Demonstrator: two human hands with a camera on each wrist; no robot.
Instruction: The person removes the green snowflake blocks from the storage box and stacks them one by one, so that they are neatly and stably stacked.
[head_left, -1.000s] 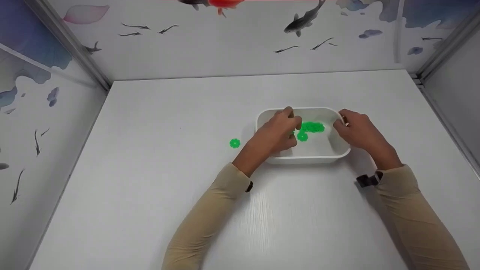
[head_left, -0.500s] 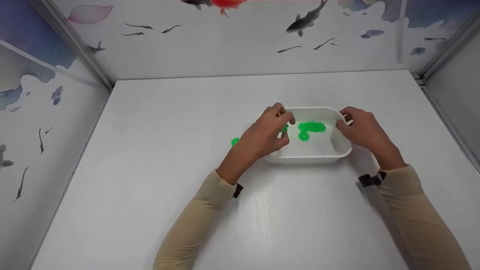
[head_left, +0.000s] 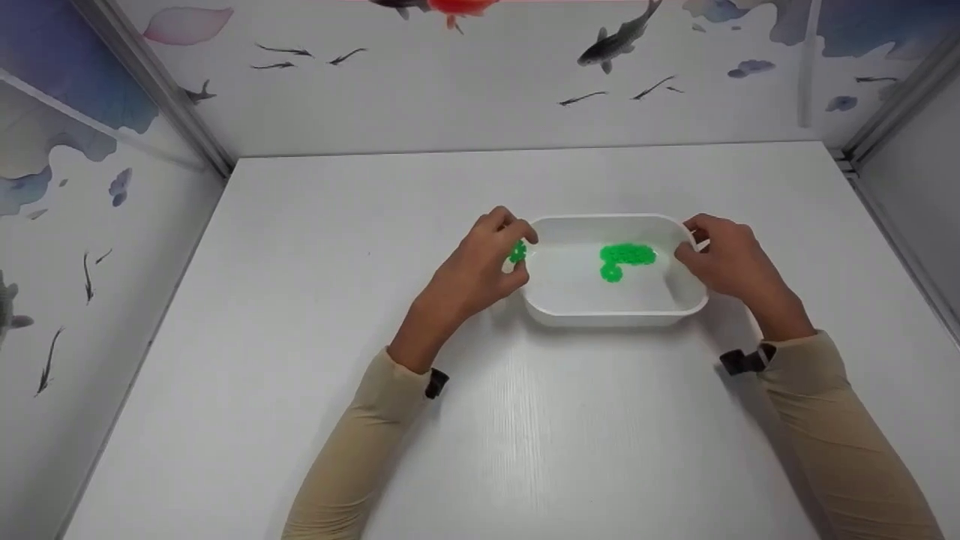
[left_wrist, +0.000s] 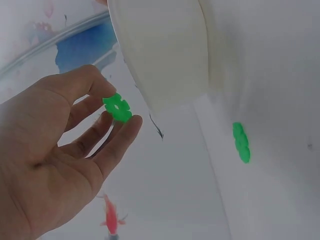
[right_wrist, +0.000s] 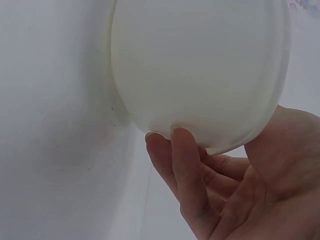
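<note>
My left hand (head_left: 474,266) is just outside the left end of a white plastic tub (head_left: 611,319). Between thumb and fingertips it pinches a green flower-shaped plastic disc (left_wrist: 117,107) with a small hole in its centre. With thumb inside and fingers outside, my right hand (head_left: 726,259) grips the tub's right end wall. Inside the tub lies a cluster of similar green discs (head_left: 628,254), with one disc (head_left: 611,273) just in front of it. Another green disc (left_wrist: 241,142) lies on the table in the left wrist view; my left hand hides it in the head view.
The white table (head_left: 300,360) carries the tub right of its middle. Behind it stands a white panel (head_left: 465,97) printed with fish. Another printed panel (head_left: 135,247) closes the left side, and a plain one the right.
My left hand has come up out of the tub and moved left past its end, carrying the green disc. It now covers the loose disc on the table. My right hand stays at the tub.
</note>
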